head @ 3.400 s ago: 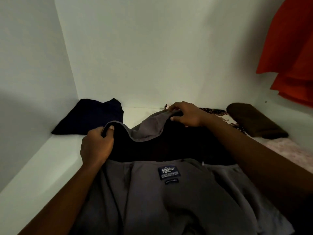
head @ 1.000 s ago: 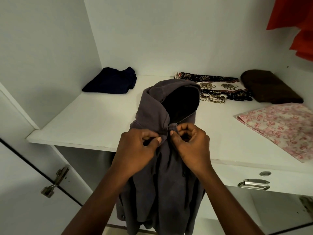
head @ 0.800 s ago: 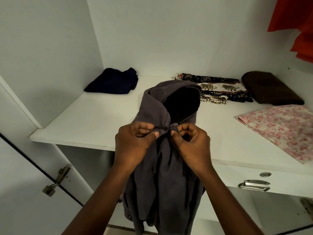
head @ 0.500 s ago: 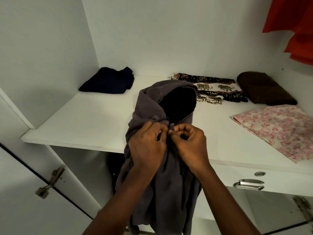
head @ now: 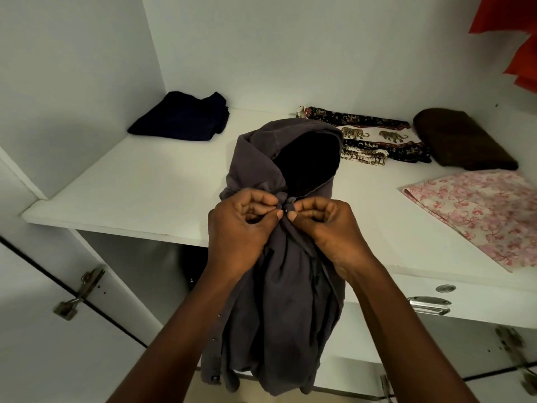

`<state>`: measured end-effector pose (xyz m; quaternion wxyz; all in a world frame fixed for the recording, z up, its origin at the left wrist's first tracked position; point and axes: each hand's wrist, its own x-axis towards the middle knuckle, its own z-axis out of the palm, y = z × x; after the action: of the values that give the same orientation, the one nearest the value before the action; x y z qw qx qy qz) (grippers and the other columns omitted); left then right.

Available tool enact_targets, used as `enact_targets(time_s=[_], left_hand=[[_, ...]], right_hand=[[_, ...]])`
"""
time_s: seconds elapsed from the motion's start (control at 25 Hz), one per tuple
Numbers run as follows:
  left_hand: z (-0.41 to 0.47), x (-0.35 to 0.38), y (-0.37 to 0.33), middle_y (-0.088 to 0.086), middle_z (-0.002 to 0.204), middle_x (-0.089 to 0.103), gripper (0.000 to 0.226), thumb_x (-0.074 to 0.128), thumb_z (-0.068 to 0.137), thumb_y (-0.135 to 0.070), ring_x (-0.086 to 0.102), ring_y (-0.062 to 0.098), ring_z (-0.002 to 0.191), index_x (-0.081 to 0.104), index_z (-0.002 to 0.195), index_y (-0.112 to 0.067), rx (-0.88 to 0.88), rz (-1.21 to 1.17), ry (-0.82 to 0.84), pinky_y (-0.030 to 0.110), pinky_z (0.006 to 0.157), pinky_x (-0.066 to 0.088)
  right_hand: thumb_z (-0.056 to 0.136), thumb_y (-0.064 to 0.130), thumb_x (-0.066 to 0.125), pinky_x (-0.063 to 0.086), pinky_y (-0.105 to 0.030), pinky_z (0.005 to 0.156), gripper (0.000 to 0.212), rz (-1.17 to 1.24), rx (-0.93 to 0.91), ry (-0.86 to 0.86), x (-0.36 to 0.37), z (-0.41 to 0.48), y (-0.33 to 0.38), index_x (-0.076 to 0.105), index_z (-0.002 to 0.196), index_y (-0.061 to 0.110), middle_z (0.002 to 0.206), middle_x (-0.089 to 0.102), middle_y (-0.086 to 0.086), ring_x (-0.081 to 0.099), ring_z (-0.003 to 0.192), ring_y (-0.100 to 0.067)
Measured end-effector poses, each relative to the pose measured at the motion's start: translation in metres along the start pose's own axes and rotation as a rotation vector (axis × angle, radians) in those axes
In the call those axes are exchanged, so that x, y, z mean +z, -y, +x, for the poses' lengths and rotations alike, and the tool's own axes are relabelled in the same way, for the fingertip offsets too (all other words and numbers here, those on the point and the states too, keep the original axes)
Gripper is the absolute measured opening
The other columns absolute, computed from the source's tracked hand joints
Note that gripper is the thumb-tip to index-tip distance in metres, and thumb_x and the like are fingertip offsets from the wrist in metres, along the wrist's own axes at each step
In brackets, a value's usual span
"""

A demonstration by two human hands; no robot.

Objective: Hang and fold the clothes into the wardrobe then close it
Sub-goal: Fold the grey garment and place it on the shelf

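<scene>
A grey hooded jacket [head: 279,309] hangs in front of the white wardrobe shelf [head: 145,193], its dark-lined hood upright above my hands. My left hand [head: 238,228] and my right hand [head: 322,225] meet at the jacket's neck, each pinching the cloth around a small dark snap or button between them. The body of the jacket droops below the shelf edge, with a row of snaps showing along its lower left edge.
On the shelf lie a folded navy garment [head: 183,117] at back left, an elephant-print cloth [head: 372,138], a folded brown cloth [head: 462,141] and a pink floral cloth [head: 482,210] at right. Red clothing [head: 517,39] hangs top right. A drawer handle [head: 427,303] sits below.
The jacket went from lying spread on the shelf to hanging upright in front of it. Over the last second my hands closed together at its neck, and my left hand moved right.
</scene>
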<state>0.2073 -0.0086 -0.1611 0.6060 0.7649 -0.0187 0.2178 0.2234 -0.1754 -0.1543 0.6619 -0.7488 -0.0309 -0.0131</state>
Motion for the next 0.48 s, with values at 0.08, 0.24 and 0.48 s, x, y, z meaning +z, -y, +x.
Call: enact_targets(time_s=[0.08,0.24,0.48], left_hand=[[-0.003,0.002,-0.001,-0.012,0.081,0.078,0.019,0.087,0.081,-0.011,0.075,0.005,0.077,0.076,0.092,-0.024,0.015,0.004,-0.017,0.025,0.078,0.06],[-0.009,0.007,0.0,-0.011,0.084,0.078,0.022,0.085,0.083,-0.009,0.076,0.004,0.081,0.078,0.098,-0.023,0.035,0.0,-0.051,0.025,0.08,0.061],[-0.014,0.011,-0.001,-0.012,0.09,0.079,0.028,0.082,0.086,-0.009,0.075,0.0,0.088,0.078,0.106,-0.028,0.05,0.038,-0.078,0.028,0.085,0.061]], right_hand=[[0.086,0.011,0.081,0.06,-0.048,0.091,0.012,0.011,0.011,-0.005,0.001,0.001,0.0,0.076,0.096,0.007,0.088,0.078,-0.01,0.076,0.089,-0.027],[0.082,0.01,0.084,0.06,-0.049,0.091,0.011,0.035,0.027,-0.035,0.005,-0.001,0.002,0.079,0.091,0.007,0.085,0.079,-0.01,0.076,0.087,-0.027],[0.082,0.01,0.084,0.061,-0.047,0.091,0.007,0.05,0.032,-0.05,0.008,-0.004,0.005,0.081,0.089,0.008,0.085,0.079,-0.006,0.077,0.086,-0.022]])
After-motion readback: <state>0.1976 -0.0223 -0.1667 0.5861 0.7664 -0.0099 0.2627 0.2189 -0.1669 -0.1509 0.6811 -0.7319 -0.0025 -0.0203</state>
